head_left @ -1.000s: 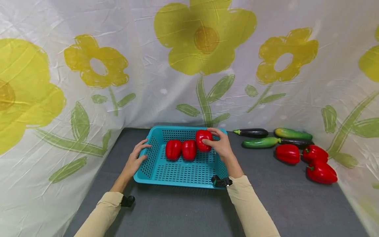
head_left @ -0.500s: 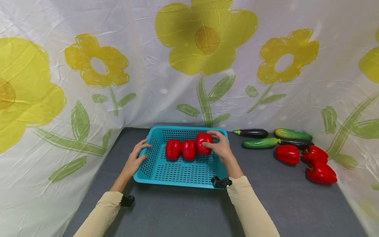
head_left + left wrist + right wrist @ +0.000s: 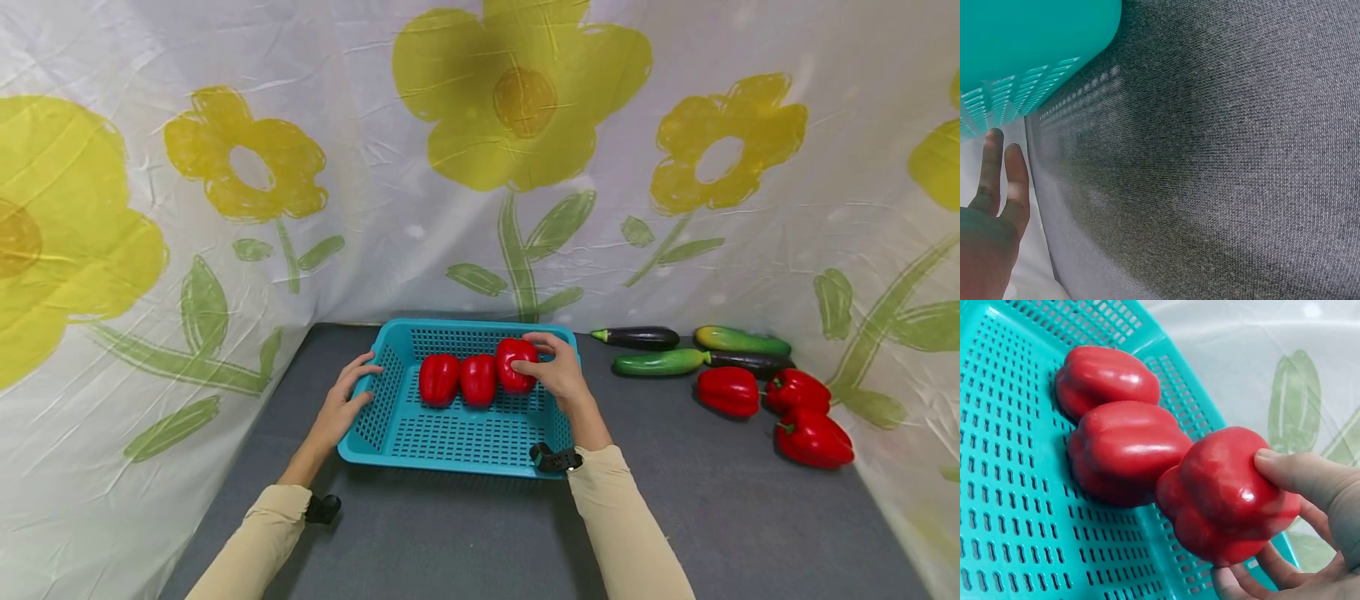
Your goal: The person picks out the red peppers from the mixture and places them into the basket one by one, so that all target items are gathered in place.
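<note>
A blue plastic basket (image 3: 450, 465) stands on the dark table with two red bell peppers side by side in it, the left pepper (image 3: 438, 380) and the middle pepper (image 3: 478, 381). My right hand (image 3: 561, 371) holds a third red bell pepper (image 3: 511, 363) at the basket's right end. In the right wrist view, thumb and fingers grip this pepper (image 3: 1225, 494), close beside the middle one. My left hand (image 3: 341, 410) touches the basket's left rim with spread fingers; the left wrist view has two nearly straight fingers (image 3: 1017, 178) by the slotted wall.
Three red bell peppers lie at the right, among them a front one (image 3: 814, 437). Behind them are two eggplants, one at the back (image 3: 641, 337), plus a green cucumber-like vegetable (image 3: 660, 362) and a yellow-green one (image 3: 742, 338). A flowered sheet (image 3: 390, 250) hangs behind the table.
Over the last second the right hand's pepper has come down slightly in the basket, beside the other two. The right forearm has shifted a little left; the left hand stays put.
</note>
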### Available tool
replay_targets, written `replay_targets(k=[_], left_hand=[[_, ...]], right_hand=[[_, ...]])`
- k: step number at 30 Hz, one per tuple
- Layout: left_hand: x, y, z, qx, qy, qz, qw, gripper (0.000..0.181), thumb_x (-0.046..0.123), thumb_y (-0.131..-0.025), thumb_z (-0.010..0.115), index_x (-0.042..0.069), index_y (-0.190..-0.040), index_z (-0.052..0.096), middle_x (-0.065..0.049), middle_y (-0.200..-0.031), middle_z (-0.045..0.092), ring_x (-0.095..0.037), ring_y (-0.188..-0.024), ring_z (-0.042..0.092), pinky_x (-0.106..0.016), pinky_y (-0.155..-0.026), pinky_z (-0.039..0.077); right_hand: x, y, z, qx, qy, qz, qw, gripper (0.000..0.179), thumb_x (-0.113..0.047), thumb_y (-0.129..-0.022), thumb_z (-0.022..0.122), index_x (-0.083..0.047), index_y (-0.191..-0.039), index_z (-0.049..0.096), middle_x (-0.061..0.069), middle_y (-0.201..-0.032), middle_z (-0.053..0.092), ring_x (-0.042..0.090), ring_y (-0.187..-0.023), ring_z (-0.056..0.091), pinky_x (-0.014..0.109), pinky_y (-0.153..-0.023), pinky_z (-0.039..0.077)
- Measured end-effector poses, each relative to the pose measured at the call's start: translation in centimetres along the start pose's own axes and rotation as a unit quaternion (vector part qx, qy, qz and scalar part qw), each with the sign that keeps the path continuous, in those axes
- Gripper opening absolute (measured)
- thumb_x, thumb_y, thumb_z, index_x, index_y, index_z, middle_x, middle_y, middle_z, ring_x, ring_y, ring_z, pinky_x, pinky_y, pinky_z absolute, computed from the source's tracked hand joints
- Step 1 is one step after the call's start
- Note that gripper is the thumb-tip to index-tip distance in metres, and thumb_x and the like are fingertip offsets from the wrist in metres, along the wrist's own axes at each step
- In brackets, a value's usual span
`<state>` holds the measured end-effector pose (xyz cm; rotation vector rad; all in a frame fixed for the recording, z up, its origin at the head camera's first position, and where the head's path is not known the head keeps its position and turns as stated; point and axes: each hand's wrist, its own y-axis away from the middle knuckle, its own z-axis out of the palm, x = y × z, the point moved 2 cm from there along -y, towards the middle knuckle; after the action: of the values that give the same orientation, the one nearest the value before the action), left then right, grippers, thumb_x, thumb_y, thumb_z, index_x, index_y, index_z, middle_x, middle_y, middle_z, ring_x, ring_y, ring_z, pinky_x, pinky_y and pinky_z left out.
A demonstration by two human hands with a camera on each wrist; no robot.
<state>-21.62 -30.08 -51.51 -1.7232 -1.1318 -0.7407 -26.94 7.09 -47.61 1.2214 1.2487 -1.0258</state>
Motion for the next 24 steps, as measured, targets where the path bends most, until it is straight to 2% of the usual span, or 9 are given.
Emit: replay_targets(k=[8,16,19,24], left_hand=[[-0.5,-0.1,0.0,0.002,-0.017,-0.010,0.9998,0.040,-0.016,-0.093,0.048,-0.010,-0.132,0.055,-0.023,-0.158,0.029,-0.046,-0.145,0.021,-0.062,-0.102,0.025],[-0.4,-0.1,0.1,0.004,-0.019,-0.002,0.9998,0.042,-0.018,-0.091,0.048,-0.010,-0.132,0.055,-0.025,-0.157,0.030,-0.048,-0.145,0.022,-0.065,-0.099,0.025],[0.5,-0.1,0.1,0.003,-0.013,-0.002,0.9999,0.041,-0.018,-0.091,0.047,-0.012,-0.131,0.056,-0.025,-0.156,0.030,-0.049,-0.144,0.022,-0.065,-0.099,0.025],[3.2,0.0,0.0,-0.003,-0.001,-0.005,1.0000,0.038,-0.019,-0.091,0.046,-0.016,-0.128,0.055,-0.031,-0.154,0.030,-0.053,-0.142,0.021,-0.065,-0.097,0.025]], right_hand=[[0.2,-0.2,0.0,0.008,0.004,0.011,0.9999,0.047,-0.004,-0.088,0.079,-0.005,-0.132,0.063,0.022,-0.141,0.048,0.042,-0.126,0.046,0.055,-0.090,0.051],[0.0,-0.1,0.1,0.011,0.001,0.015,0.9998,0.048,-0.002,-0.087,0.078,-0.004,-0.132,0.063,0.022,-0.142,0.048,0.042,-0.128,0.045,0.057,-0.091,0.049],[0.0,-0.2,0.1,0.012,0.009,0.013,0.9998,0.048,-0.001,-0.088,0.078,-0.003,-0.133,0.062,0.024,-0.143,0.047,0.043,-0.128,0.044,0.057,-0.091,0.049],[0.0,-0.2,0.2,0.015,0.017,0.013,0.9997,0.047,-0.001,-0.088,0.077,-0.002,-0.133,0.062,0.024,-0.142,0.047,0.043,-0.128,0.045,0.057,-0.090,0.050]])
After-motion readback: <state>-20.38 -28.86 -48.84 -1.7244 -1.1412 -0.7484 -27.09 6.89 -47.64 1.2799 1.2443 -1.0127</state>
